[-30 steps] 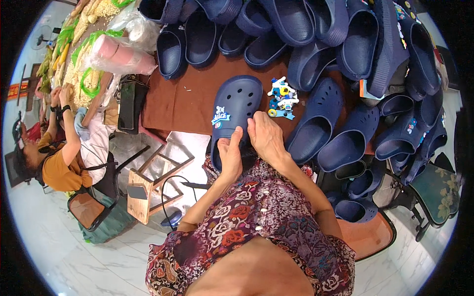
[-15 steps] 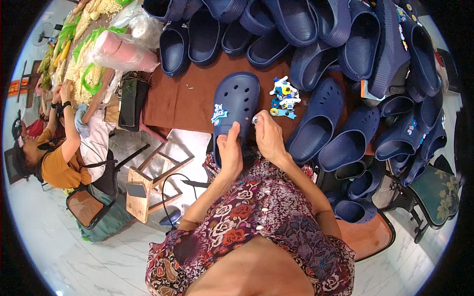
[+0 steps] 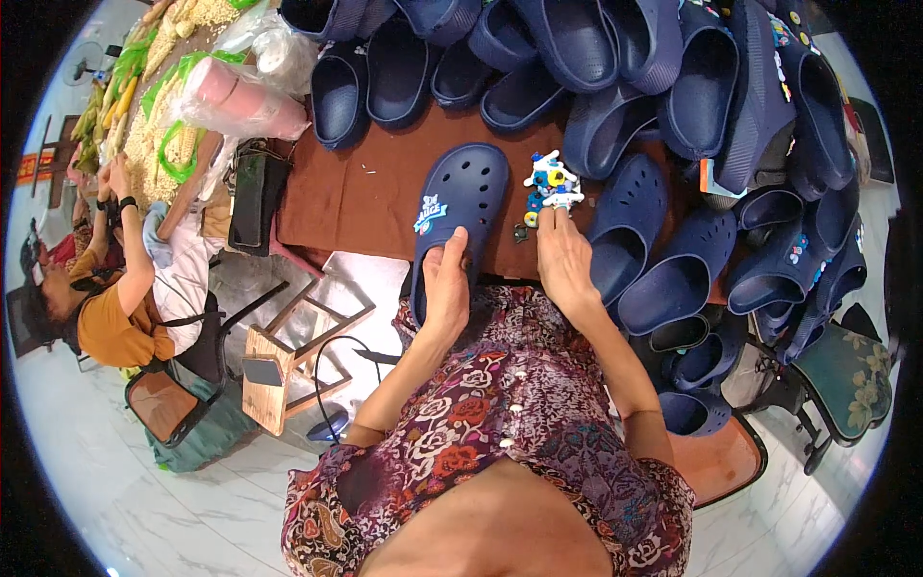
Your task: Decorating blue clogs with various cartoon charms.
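My left hand (image 3: 446,288) grips a navy blue clog (image 3: 468,181) at its opening, thumb on top and fingers hidden inside or beneath. The clog lies toe away from me, with a row of holes and a blue-and-white charm (image 3: 429,213) on the left of its upper. To the right, my right hand (image 3: 565,260) reaches its stretched fingertips onto a small pile of white, blue and yellow shoe charms (image 3: 552,181). No charm shows lifted in those fingers. A small dark charm (image 3: 520,233) rests on the brown cloth between the clog and this hand.
Many navy clogs (image 3: 630,207) crowd the back and right of the brown-covered table (image 3: 356,192). A pink cup in plastic (image 3: 245,101) and a black case (image 3: 256,202) stand at the left. Beyond them a person in an orange top (image 3: 120,322) handles pale corn. A wooden stool (image 3: 279,375) is below.
My right hand has left the clog's side and moved right onto the charm pile. A small dark charm now lies on the cloth. The clog has tilted slightly to the right.
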### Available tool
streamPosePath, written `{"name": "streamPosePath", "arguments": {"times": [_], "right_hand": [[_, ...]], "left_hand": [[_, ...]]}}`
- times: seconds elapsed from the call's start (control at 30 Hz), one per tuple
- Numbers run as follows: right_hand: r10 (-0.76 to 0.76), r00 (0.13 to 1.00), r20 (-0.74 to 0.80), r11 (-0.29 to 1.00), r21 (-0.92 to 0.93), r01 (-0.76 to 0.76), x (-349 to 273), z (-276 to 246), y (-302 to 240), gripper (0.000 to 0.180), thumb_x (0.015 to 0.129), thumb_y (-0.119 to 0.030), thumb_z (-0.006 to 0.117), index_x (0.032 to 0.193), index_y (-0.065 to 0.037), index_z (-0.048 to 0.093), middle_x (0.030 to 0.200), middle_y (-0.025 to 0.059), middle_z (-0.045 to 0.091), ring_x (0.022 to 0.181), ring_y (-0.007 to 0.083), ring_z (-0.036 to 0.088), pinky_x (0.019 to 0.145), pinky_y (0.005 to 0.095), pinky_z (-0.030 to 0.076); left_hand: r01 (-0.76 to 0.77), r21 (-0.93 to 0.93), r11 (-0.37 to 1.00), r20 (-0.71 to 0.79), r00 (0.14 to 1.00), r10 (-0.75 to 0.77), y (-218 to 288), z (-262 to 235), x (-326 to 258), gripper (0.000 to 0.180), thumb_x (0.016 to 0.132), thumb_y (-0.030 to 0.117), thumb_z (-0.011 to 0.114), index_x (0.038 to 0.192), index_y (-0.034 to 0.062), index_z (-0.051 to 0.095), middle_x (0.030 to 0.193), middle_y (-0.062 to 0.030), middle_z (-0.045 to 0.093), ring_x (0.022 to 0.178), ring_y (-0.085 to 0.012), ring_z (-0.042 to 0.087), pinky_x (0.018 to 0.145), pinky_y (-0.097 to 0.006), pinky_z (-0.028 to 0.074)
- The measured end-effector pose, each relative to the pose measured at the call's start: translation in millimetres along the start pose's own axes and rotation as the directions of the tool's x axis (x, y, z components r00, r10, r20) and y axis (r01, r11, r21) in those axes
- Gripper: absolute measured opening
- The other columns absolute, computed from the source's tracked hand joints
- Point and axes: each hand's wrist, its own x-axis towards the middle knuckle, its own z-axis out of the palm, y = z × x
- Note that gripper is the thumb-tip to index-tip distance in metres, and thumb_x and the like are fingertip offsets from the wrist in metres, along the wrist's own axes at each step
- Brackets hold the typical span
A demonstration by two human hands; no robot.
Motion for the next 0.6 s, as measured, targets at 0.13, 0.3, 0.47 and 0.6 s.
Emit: {"name": "streamPosePath", "arguments": {"times": [0.13,0.3,0.47,0.6], "right_hand": [[-0.009,1.0,-0.022,1.0,-0.014,0.009,0.2,-0.3,-3.1,0.023,0.078,0.002,0.059,0.098,-0.001,0.048,0.094,0.0174,0.051,0.084,0.0343,0.061,0.068,0.0417,0.052],[-0.083,0.997,-0.005,0.986,0.145,0.083,-3.8,-10.2,-12.9,0.022,0.081,-0.001,0.06,0.101,-0.002,0.05,0.093,0.0163,0.051,0.084,0.0341,0.06,0.069,0.0429,0.05],[-0.091,0.996,-0.01,0.978,0.187,0.091,-4.9,7.0,-11.5,0.019,0.082,-0.004,0.061,0.099,-0.002,0.051,0.092,0.0159,0.05,0.085,0.0342,0.059,0.069,0.0444,0.049],[-0.051,0.999,-0.012,0.984,0.173,0.052,-3.5,7.6,-8.6,0.015,0.084,-0.005,0.06,0.097,-0.003,0.051,0.09,0.0151,0.051,0.084,0.034,0.059,0.07,0.0446,0.049]], "left_hand": [[0.029,-0.179,0.983,-0.008,0.999,-0.031,-1.4,-6.7,-0.7,0.04,0.095,0.035,0.054,0.122,0.0052,0.05,0.119,-0.0059,0.058,0.11,-0.0173,0.053,0.097,-0.032,0.037],[0.128,-0.443,0.887,0.025,0.991,-0.13,7.8,-6.1,-0.8,0.036,0.092,0.038,0.053,0.117,0.0122,0.05,0.121,-0.0055,0.055,0.111,-0.02,0.051,0.095,-0.031,0.036],[0.098,-0.407,0.908,0.008,0.995,-0.103,4.1,-4.8,-3.2,0.037,0.092,0.033,0.055,0.12,0.0098,0.049,0.122,-0.0073,0.055,0.113,-0.0213,0.051,0.099,-0.035,0.037],[-0.011,-0.292,0.956,-0.007,1.0,0.009,-0.6,-2.0,-11.0,0.036,0.094,0.027,0.055,0.121,0.0053,0.047,0.121,-0.0067,0.054,0.115,-0.0203,0.05,0.101,-0.038,0.037]]}}
